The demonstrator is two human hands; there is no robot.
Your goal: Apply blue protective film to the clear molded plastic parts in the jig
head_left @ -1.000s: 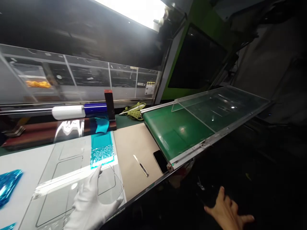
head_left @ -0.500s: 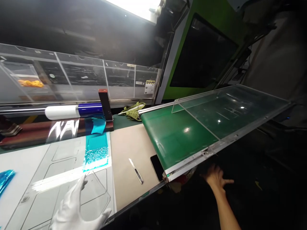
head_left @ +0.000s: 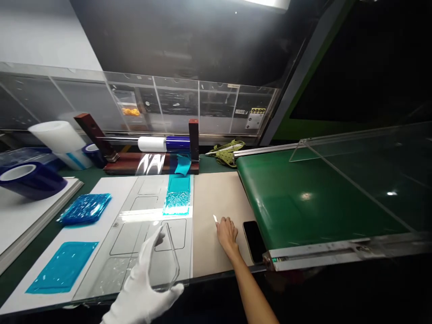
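Resting on tabletop (head_left: 216,198): bare right hand (head_left: 227,232), grip closed over knife (head_left: 215,218); clear panel (head_left: 167,256) pinched upright by gloved left hand (head_left: 143,288) for handling

White glove on left hand (head_left: 141,292), right hand (head_left: 227,231) bare

A green conveyor belt (head_left: 303,198) runs to my right. A black phone (head_left: 254,240) lies just beside its near left corner. Farther left I see blue film rolls (head_left: 29,177).
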